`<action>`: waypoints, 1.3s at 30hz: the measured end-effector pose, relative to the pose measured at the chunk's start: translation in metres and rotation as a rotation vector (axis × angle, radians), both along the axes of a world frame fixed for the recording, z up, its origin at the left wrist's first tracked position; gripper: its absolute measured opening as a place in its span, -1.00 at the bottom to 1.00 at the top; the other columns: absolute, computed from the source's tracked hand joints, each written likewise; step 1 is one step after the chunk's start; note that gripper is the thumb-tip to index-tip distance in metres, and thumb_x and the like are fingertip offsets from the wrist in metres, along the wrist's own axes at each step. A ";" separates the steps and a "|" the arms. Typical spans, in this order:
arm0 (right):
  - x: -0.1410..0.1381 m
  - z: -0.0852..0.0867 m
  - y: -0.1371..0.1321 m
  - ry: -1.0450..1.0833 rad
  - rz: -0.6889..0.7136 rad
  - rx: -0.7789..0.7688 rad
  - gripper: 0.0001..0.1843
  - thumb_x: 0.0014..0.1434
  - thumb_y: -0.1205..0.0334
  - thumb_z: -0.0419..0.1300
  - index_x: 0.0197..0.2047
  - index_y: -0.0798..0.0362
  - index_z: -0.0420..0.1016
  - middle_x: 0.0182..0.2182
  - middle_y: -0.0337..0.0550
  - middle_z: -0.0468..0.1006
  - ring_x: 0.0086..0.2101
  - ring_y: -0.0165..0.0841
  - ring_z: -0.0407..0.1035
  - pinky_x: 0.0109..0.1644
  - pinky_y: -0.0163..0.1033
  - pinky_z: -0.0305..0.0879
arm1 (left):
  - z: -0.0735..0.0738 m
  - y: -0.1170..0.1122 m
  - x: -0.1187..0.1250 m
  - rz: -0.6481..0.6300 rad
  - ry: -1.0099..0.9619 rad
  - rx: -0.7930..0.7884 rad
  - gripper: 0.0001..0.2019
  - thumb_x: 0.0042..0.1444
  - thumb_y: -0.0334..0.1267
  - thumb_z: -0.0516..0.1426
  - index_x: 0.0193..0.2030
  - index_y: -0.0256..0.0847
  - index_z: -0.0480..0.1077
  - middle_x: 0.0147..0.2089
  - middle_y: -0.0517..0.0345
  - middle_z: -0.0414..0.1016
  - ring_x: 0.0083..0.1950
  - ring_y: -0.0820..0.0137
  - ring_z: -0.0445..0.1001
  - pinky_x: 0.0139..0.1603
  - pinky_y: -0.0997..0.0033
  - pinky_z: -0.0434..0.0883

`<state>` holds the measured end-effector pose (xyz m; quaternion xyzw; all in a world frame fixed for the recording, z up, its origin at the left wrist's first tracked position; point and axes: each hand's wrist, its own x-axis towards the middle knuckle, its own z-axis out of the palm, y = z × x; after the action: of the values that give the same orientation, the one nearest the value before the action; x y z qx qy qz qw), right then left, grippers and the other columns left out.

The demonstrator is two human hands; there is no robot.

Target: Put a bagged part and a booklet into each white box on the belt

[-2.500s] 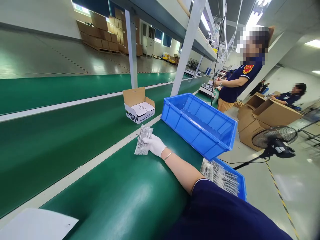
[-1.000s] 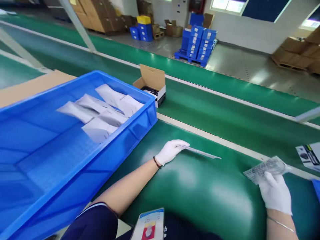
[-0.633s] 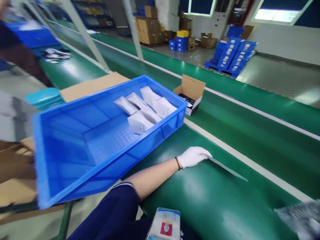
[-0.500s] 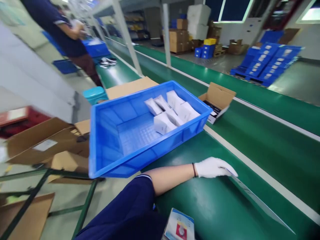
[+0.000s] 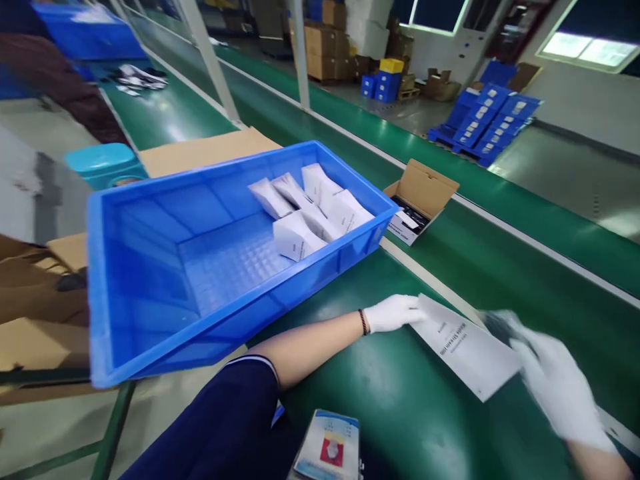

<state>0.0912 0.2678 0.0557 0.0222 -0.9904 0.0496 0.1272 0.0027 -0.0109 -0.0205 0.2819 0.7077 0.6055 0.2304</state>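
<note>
My left hand (image 5: 395, 313), in a white glove, pinches the near-left end of a flat white printed carton (image 5: 460, 343) above the green belt. The carton's printed face is turned up. My right hand (image 5: 555, 373), also gloved in white, is at the carton's right end and blurred by motion. A dark grey smear shows by its fingertips; whether the hand holds it I cannot tell. To the left of my hands stands a blue plastic tote (image 5: 240, 293), with several white printed packets (image 5: 310, 213) grouped in its right end.
Behind the tote's right corner, an open cardboard box (image 5: 425, 193) holds dark items. A badge (image 5: 327, 447) hangs at my front. Beyond the tote are a turquoise bin (image 5: 105, 163) and a co-worker (image 5: 55, 80). Blue crates (image 5: 487, 120) are stacked across the room.
My right hand has come into view from the right, beside the carton. The carton has turned from edge-on to face up. The view has shifted right, and the tote appears farther left.
</note>
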 end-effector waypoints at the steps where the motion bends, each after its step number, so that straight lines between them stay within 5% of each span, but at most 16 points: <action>1: -0.014 0.010 -0.012 -0.009 0.046 -0.010 -0.54 0.32 -0.02 -0.16 0.01 -0.12 0.49 -0.14 0.12 0.50 -0.12 -0.02 0.41 -0.13 0.06 0.40 | 0.000 -0.001 -0.001 -0.003 -0.053 0.068 -0.68 0.21 -0.17 0.13 0.02 -0.30 0.47 0.11 -0.04 0.47 0.15 0.17 0.41 0.24 0.22 0.29; 5: -0.103 0.050 -0.077 -0.093 0.121 0.098 -0.57 0.27 0.10 -0.07 0.13 -0.05 0.39 -0.04 0.03 0.49 -0.12 -0.07 0.40 -0.11 -0.01 0.35 | -0.004 -0.003 -0.006 -0.103 -0.289 0.354 -0.56 0.16 -0.13 0.19 0.12 -0.33 0.40 0.15 -0.10 0.44 0.19 0.16 0.38 0.24 0.16 0.30; 9: -0.201 0.071 -0.125 -0.101 0.135 0.183 -0.62 0.27 0.22 -0.03 0.09 0.03 0.40 -0.05 0.07 0.48 -0.13 -0.09 0.37 -0.08 -0.06 0.29 | -0.008 -0.002 -0.011 -0.199 -0.368 0.371 -0.50 0.04 -0.02 0.28 0.03 -0.33 0.46 0.07 -0.12 0.48 0.08 0.13 0.43 0.17 0.13 0.32; 13: -0.268 0.058 -0.147 -0.193 0.032 0.060 -0.62 0.28 0.26 -0.02 0.11 0.10 0.40 -0.07 0.11 0.48 -0.15 -0.09 0.37 -0.06 -0.06 0.28 | -0.007 -0.002 -0.016 -0.210 -0.384 0.386 -0.57 0.02 -0.01 0.28 -0.09 -0.32 0.49 -0.03 -0.07 0.50 -0.01 0.19 0.45 0.06 0.24 0.36; 17: -0.294 0.022 -0.150 -0.307 -0.001 0.078 -0.62 0.30 0.24 -0.03 0.07 0.14 0.47 -0.07 0.18 0.46 -0.10 -0.06 0.35 -0.03 -0.03 0.28 | -0.005 -0.001 -0.018 -0.167 -0.373 0.412 -0.63 0.03 -0.04 0.26 -0.16 -0.32 0.51 -0.08 -0.04 0.51 -0.06 0.22 0.44 -0.01 0.30 0.34; 20: -0.293 0.000 -0.139 -0.225 -0.038 0.261 -0.62 0.29 0.20 0.03 0.05 0.17 0.51 -0.03 0.29 0.40 -0.01 0.06 0.29 -0.01 0.05 0.27 | -0.006 0.000 -0.019 -0.110 -0.413 0.422 -0.65 0.02 -0.09 0.26 -0.12 -0.30 0.51 -0.07 -0.04 0.51 -0.04 0.21 0.44 0.00 0.28 0.35; 23: -0.285 -0.008 -0.127 -0.175 -0.009 0.197 -0.57 0.29 0.09 0.06 0.13 0.07 0.47 -0.03 0.20 0.41 -0.06 0.01 0.32 -0.04 0.01 0.30 | -0.008 0.002 -0.020 -0.102 -0.425 0.400 -0.66 0.03 -0.12 0.25 -0.11 -0.30 0.50 -0.08 -0.03 0.51 -0.07 0.21 0.45 -0.01 0.27 0.36; 28: -0.276 -0.008 -0.117 -0.365 0.089 0.060 -0.59 0.28 0.09 0.08 0.13 -0.01 0.51 0.01 0.06 0.46 -0.07 -0.07 0.37 0.03 -0.08 0.27 | -0.011 0.004 -0.019 -0.072 -0.347 0.359 -0.64 0.06 -0.07 0.23 -0.11 -0.31 0.48 -0.07 -0.05 0.51 -0.04 0.19 0.45 0.00 0.25 0.36; 31: -0.258 0.007 -0.105 -0.400 0.087 0.085 -0.59 0.29 0.20 0.04 0.15 0.02 0.48 0.05 0.03 0.46 -0.02 -0.07 0.36 0.09 -0.05 0.24 | -0.008 0.004 -0.020 0.102 -0.271 0.337 -0.65 0.11 -0.10 0.18 -0.09 -0.34 0.47 -0.05 -0.07 0.51 -0.01 0.17 0.44 0.04 0.24 0.37; 35: -0.188 0.040 -0.088 -0.201 0.212 0.003 -0.54 0.38 0.08 -0.12 0.17 0.03 0.44 0.09 -0.04 0.45 0.03 -0.11 0.34 0.10 -0.04 0.27 | -0.006 0.006 -0.024 0.464 -0.178 0.322 -0.67 0.16 -0.22 0.10 0.02 -0.34 0.44 0.06 -0.07 0.48 0.10 0.17 0.41 0.12 0.25 0.37; 39: -0.095 0.038 -0.102 -0.107 0.459 0.182 -0.47 0.24 -0.09 0.14 0.15 0.07 0.41 0.08 0.06 0.43 0.06 -0.01 0.29 0.08 0.02 0.29 | -0.009 0.011 -0.026 0.518 -0.204 0.434 -0.56 0.12 -0.24 0.15 0.15 -0.31 0.38 0.17 -0.09 0.41 0.19 0.16 0.35 0.18 0.24 0.34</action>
<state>-0.0042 0.1656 0.0938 0.2552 -0.9651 -0.0113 0.0573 -0.0231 0.0003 -0.0297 0.0736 0.5837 0.8053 0.0735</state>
